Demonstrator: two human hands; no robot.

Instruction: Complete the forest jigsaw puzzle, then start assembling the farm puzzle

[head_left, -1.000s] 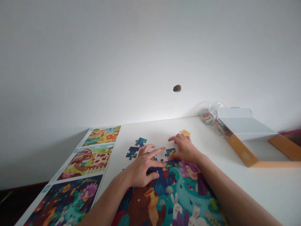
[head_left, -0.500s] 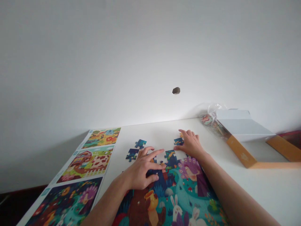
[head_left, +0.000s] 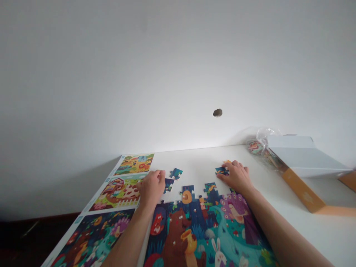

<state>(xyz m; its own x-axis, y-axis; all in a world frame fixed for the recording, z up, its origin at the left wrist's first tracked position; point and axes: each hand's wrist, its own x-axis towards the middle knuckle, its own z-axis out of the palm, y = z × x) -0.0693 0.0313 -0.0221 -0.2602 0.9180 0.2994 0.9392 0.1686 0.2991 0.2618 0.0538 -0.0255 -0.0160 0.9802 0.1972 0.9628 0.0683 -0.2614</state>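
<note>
A partly joined puzzle (head_left: 200, 226) with a bear, rabbits and a purple peacock lies on the white table. My left hand (head_left: 152, 185) rests with curled fingers beside a dark loose piece (head_left: 168, 184), over the edge of the farm picture; whether it grips anything is hidden. Just above that piece lies a blue-green loose piece (head_left: 176, 173). On the right, my right hand (head_left: 235, 176) has thumb and fingers closed on a blue puzzle piece (head_left: 221, 171) beyond the puzzle's upper edge. An orange piece (head_left: 227, 161) shows behind its fingers.
Three printed pictures lie in a column at the left, the farm picture (head_left: 118, 193) in the middle. At the right stand an open orange-edged box (head_left: 303, 191) and a clear plastic bag (head_left: 268, 154) with pieces inside. A white wall with a hole rises behind.
My left hand has moved left off the puzzle, uncovering its upper edge, and its fingers have curled. My right hand's fingers have drawn in around the blue piece. The view has shifted slightly.
</note>
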